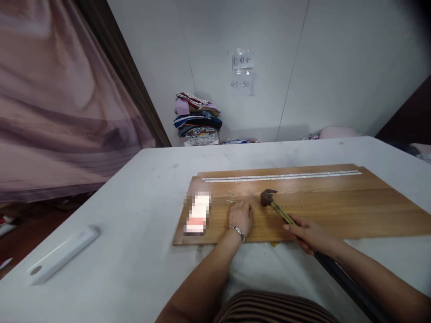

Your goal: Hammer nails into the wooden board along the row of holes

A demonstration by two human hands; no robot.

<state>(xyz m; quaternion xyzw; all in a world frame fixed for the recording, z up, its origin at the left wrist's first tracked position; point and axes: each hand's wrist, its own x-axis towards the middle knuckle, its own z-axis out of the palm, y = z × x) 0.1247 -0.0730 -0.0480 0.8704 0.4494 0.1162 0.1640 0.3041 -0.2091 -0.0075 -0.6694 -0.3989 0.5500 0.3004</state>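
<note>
The hammer [269, 198], its handle clasped in the right hand [305, 233], has its head down at the wooden board [353, 211], just right of the left hand [240, 217]. That hand rests curled there; whether it pinches anything is unclear. Small nails [230, 196] lie just beyond.

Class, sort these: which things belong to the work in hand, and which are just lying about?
In use: hammer in the right hand; wooden board under the left hand; loose nails beside it.
Lying about: white plastic bar; stacked folded clothes; wall notes.
</note>
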